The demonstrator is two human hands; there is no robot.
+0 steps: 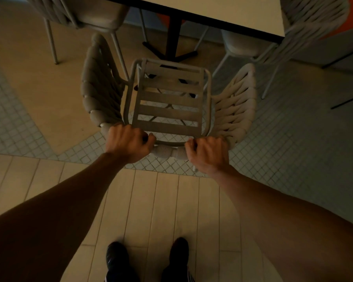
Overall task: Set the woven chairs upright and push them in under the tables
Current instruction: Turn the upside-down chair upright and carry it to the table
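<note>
A beige woven chair (169,98) stands upright directly in front of me, seen from above, its slatted seat bare and its woven sides curving out left and right. My left hand (128,143) grips the top of the backrest on the left. My right hand (208,152) grips the same rim on the right. The chair faces a pale table (222,13) on a black pedestal (174,33). Its front edge lies just short of the table edge.
Two more woven chairs stand at the table: one at the far left (80,13), one at the far right (310,21). Their thin metal legs reach the tiled floor beside my chair. My shoes (147,259) stand on pale floor planks.
</note>
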